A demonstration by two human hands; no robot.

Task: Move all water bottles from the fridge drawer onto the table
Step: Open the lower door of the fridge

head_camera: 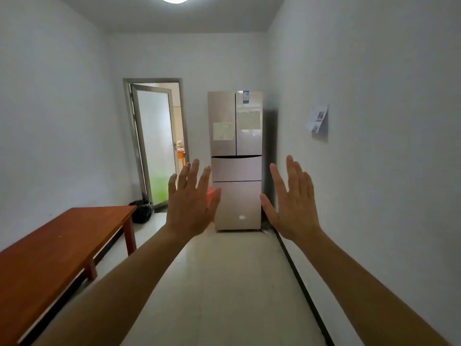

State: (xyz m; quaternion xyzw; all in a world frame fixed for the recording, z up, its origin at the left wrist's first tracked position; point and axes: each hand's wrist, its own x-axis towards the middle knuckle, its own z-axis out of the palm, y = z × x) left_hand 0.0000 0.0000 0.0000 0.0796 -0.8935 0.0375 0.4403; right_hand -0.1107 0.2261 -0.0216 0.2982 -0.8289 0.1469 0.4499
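Note:
A tall beige fridge (236, 126) stands at the far end of the room against the right wall, its two upper doors and both drawers (237, 171) closed. No water bottles are visible. A brown wooden table (57, 245) runs along the left wall. My left hand (190, 201) and my right hand (293, 201) are raised in front of me, palms forward, fingers spread, holding nothing, well short of the fridge.
An open glass door (154, 143) is left of the fridge, with a black bag (142, 211) on the floor by it. Something red (210, 196) sits beside the fridge. A paper (318, 119) hangs on the right wall. Pale floor (224, 283) stretches ahead.

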